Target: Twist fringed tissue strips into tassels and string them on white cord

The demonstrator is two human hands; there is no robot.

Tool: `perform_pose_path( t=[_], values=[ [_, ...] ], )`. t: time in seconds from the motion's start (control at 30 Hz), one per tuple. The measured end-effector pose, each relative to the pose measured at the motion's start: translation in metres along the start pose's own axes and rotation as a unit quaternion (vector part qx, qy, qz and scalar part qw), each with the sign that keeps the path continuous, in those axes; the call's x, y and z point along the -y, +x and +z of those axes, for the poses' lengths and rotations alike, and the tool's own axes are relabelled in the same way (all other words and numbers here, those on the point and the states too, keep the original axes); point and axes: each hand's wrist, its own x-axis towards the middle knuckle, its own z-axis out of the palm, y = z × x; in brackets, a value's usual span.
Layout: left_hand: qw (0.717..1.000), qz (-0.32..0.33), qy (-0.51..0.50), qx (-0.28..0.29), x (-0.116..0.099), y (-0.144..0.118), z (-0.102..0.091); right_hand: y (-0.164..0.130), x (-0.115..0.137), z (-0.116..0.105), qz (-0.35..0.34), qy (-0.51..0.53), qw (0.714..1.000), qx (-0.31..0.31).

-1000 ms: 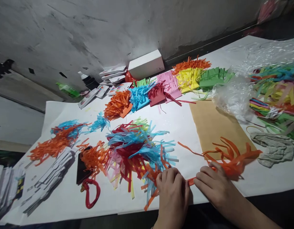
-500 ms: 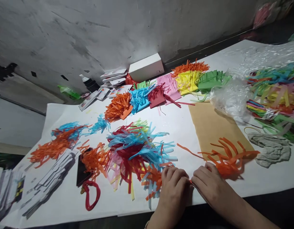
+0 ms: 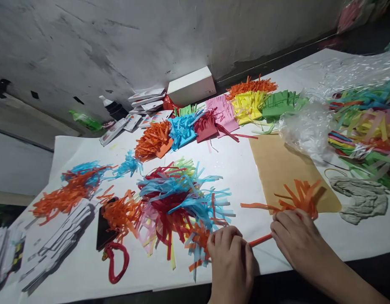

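Observation:
My left hand (image 3: 230, 253) and my right hand (image 3: 295, 237) rest at the near edge of the white paper-covered table (image 3: 239, 164). Between them runs a thin rolled orange paper stem (image 3: 260, 240); each hand pinches one end. Orange fringed strips (image 3: 298, 195) fan up from the right hand's end, over a brown paper sheet (image 3: 279, 164). Just left of my left hand lies a mixed pile of blue, dark red and orange fringed paper (image 3: 178, 198).
A row of fringed paper stacks in orange, blue, red, pink, yellow, green (image 3: 214, 120) lies farther back, beside a white box (image 3: 191, 85). A plastic bag of coloured strips (image 3: 362, 118) and grey cloth (image 3: 361, 198) sit right. White cards (image 3: 58, 240), a red cord (image 3: 115, 261) lie left.
My hands have drawn apart, showing more of the rolled orange stem. The orange fringe has gathered into a tighter upright tuft at my right hand.

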Motion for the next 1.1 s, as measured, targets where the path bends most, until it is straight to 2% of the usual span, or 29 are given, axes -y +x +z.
perform_pose_path(
  t=[0.1, 0.17, 0.27, 0.37, 0.47, 0.6, 0.7, 0.73, 0.8, 0.9, 0.97, 1.0, 1.03, 1.1],
  values=[
    [1.0, 0.0, 0.02, -0.001, 0.002, 0.001, 0.002, 0.002, 0.002, -0.001, 0.024, 0.009, 1.0, 0.006],
    [0.999, 0.036, 0.027, -0.017, 0.004, 0.002, 0.002, 0.003, 0.003, -0.002, 0.027, 0.039, 0.999, -0.002],
    [0.992, 0.114, 0.047, -0.024, 0.006, 0.001, 0.001, 0.003, 0.006, -0.006, -0.044, 0.093, 0.995, -0.005],
    [0.979, 0.178, 0.097, 0.014, 0.007, 0.002, 0.002, 0.001, 0.009, -0.007, -0.122, 0.107, 0.987, 0.003],
    [0.965, 0.228, 0.12, 0.048, 0.012, 0.008, 0.007, 0.002, 0.01, -0.003, -0.133, 0.097, 0.986, 0.014],
    [0.98, 0.186, 0.009, 0.074, 0.016, 0.02, 0.005, 0.006, 0.012, -0.002, -0.138, 0.072, 0.988, -0.002],
    [0.979, 0.097, -0.127, 0.128, 0.006, 0.021, -0.013, 0.006, 0.015, -0.016, -0.149, 0.095, 0.983, -0.057],
    [0.968, 0.049, -0.193, 0.155, 0.001, 0.019, -0.019, 0.005, 0.016, -0.022, -0.156, 0.109, 0.979, -0.079],
    [0.923, -0.059, -0.326, 0.194, -0.009, 0.013, -0.028, 0.002, 0.02, -0.035, -0.165, 0.136, 0.97, -0.112],
    [0.822, -0.19, -0.495, 0.206, -0.023, 0.005, -0.029, 0.0, 0.025, -0.05, -0.139, 0.183, 0.964, -0.131],
    [0.747, -0.231, -0.591, 0.199, -0.029, 0.002, -0.022, 0.002, 0.028, -0.056, -0.101, 0.223, 0.959, -0.142],
    [0.726, -0.229, -0.62, 0.187, -0.031, 0.002, -0.018, 0.003, 0.029, -0.058, -0.084, 0.245, 0.955, -0.147],
    [0.721, -0.214, -0.636, 0.173, -0.032, 0.001, -0.014, 0.004, 0.031, -0.06, -0.069, 0.271, 0.948, -0.152],
    [0.741, -0.171, -0.635, 0.134, -0.034, 0.001, -0.006, 0.003, 0.033, -0.06, -0.05, 0.317, 0.932, -0.167]
  ],
)
